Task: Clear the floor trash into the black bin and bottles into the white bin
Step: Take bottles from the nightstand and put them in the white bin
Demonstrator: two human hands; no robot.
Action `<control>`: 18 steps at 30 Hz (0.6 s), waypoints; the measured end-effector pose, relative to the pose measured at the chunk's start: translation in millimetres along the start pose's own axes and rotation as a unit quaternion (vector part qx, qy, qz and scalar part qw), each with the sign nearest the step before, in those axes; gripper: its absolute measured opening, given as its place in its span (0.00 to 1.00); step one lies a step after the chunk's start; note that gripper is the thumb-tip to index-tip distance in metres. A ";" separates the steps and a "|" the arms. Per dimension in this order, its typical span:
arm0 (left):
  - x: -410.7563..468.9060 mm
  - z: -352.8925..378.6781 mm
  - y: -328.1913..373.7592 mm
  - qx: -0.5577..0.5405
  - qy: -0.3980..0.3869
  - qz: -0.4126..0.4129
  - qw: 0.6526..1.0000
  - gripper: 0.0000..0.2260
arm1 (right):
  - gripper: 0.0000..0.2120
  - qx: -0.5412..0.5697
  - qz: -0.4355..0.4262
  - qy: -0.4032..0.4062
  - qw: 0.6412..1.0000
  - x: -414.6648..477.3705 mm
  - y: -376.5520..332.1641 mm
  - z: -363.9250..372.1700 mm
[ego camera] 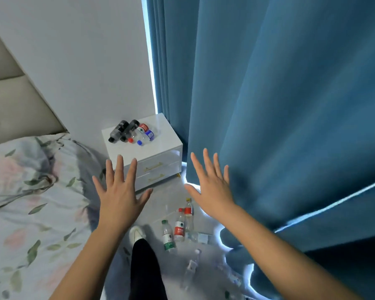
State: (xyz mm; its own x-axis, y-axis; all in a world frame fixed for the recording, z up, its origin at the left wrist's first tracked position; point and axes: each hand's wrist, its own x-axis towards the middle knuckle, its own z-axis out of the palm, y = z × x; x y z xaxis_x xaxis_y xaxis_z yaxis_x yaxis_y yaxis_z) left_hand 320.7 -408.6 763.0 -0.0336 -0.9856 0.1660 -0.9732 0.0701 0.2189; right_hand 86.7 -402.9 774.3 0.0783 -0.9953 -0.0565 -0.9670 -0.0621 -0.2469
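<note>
My left hand (pixel 119 191) and my right hand (pixel 212 182) are both held out in front of me, fingers spread, holding nothing. Below them on the pale floor lie several plastic bottles: a green-label bottle (pixel 167 236), a red-label bottle (pixel 179 226), a yellow-capped bottle (pixel 188 210) and a clear bottle (pixel 191 267). More bottles (pixel 131 133), two dark and two clear, lie on the white nightstand (pixel 160 148). No bin is in view.
A bed with floral bedding (pixel 30 213) fills the left. Blue curtains (pixel 279 115) hang on the right and pool on the floor. My leg and white shoe (pixel 138 233) stand on the narrow floor strip between them. Small clear scraps (pixel 201 237) lie near the curtain.
</note>
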 end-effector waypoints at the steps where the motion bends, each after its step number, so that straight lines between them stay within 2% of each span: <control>1: 24.5 6.5 -12.1 0.000 -0.002 0.001 1.000 0.38 | 0.36 -0.001 -0.004 -0.002 1.000 26.9 -9.0 4.5; 5: 141.1 35.1 -64.5 0.019 -0.031 0.024 0.999 0.37 | 0.37 -0.003 0.005 -0.019 1.000 148.6 -45.7 26.2; 11: 308.9 89.8 -146.6 0.045 -0.147 0.035 0.988 0.36 | 0.37 0.023 0.043 -0.109 0.993 332.2 -98.6 70.7; 18: 449.7 206.7 -203.6 0.074 -0.310 0.060 0.946 0.35 | 0.34 0.045 0.121 -0.226 0.966 498.5 -110.0 183.4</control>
State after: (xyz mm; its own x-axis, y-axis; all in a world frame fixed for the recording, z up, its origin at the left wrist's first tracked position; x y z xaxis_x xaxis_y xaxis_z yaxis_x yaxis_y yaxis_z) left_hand 456.7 -898.0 594.3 -0.2284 -0.8760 -0.4248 -0.9735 0.2100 0.0903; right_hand 276.4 -878.7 595.9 -0.0304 -0.8449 -0.5340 -0.9468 0.1956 -0.2557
